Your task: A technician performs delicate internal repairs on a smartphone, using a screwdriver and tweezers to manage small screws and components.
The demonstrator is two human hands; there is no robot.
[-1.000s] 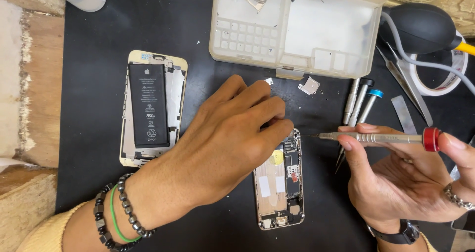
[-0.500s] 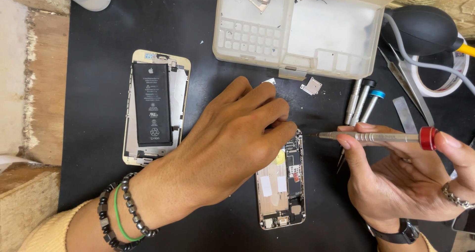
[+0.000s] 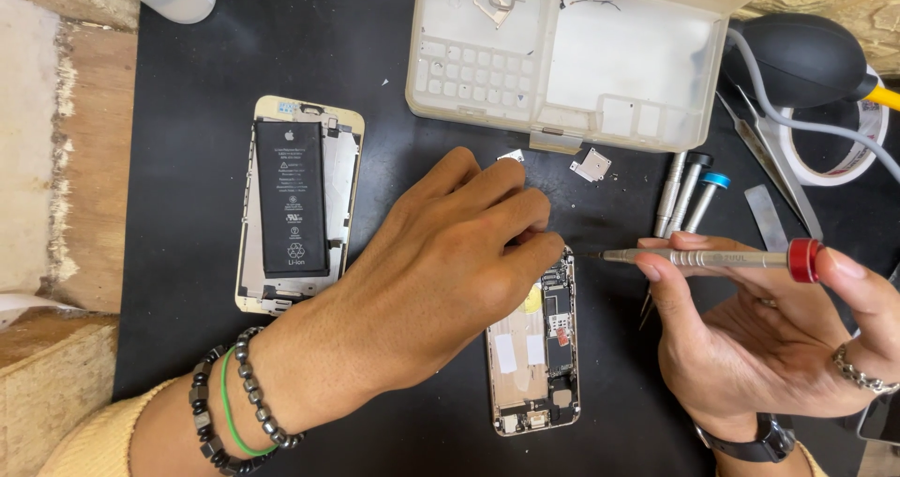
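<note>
Hands work close together over an opened phone body (image 3: 534, 355) that lies on the black mat (image 3: 187, 111), near the person's edge of the bench. The left hand (image 3: 441, 271) lies palm down over the upper part of this phone, fingers bent and pressed together at the tips, probably to keep the body from sliding; if something small is pinched under the fingertips, I cannot tell. On its wrist sit a bead bracelet (image 3: 234, 411) and a thin green band.

The right hand (image 3: 750, 346) is closed around a thin silver screwdriver (image 3: 703, 257) with a red cap. It holds the tool almost level, the forefinger resting on the cap, and the tip points at the top right corner of the phone, just beside the left fingertips. I think this grip lets the cap turn under the finger.

Farther left lies a second opened phone (image 3: 295, 215) with its black battery showing, well apart from the hands. Beyond the screwdriver three more drivers (image 3: 689, 191) lie together, within easy reach. A small metal plate (image 3: 591, 165) rests near the clear plastic parts box (image 3: 562, 55), which stands open at the back. At far right are a black rubber air blower (image 3: 797, 60), tweezers (image 3: 764, 158) and a roll of tape (image 3: 844, 149).
</note>
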